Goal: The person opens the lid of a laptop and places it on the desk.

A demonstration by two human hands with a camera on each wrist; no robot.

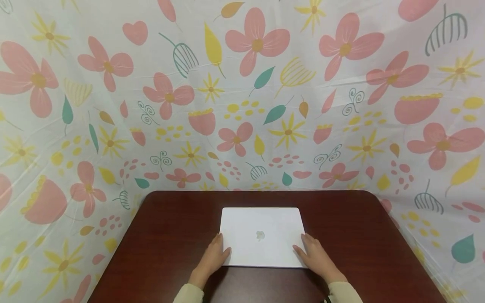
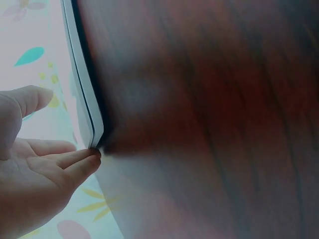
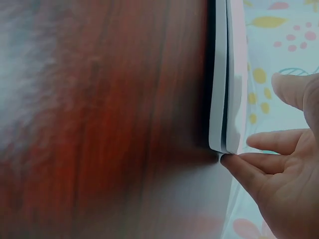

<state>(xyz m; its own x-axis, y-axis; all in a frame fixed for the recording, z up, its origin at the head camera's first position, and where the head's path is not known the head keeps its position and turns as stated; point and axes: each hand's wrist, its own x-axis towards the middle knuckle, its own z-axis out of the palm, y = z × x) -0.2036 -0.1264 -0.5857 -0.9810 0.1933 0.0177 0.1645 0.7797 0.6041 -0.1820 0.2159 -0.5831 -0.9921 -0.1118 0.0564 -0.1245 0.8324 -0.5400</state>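
A closed silver-white laptop with an apple logo on its lid lies flat on the dark brown table. At its left side is my left hand, its fingertips touching the side edge. My right hand touches the opposite side edge in the same way. In the left wrist view the laptop's edge meets extended fingers, and the thumb stands apart from the lid. The right wrist view shows the right fingers against the laptop's corner, with that thumb also raised away.
The dark brown wooden table has rounded far corners. Behind it and along both sides hangs a white cloth printed with pink, yellow and green flowers and leaves. Pale sleeves show at the bottom.
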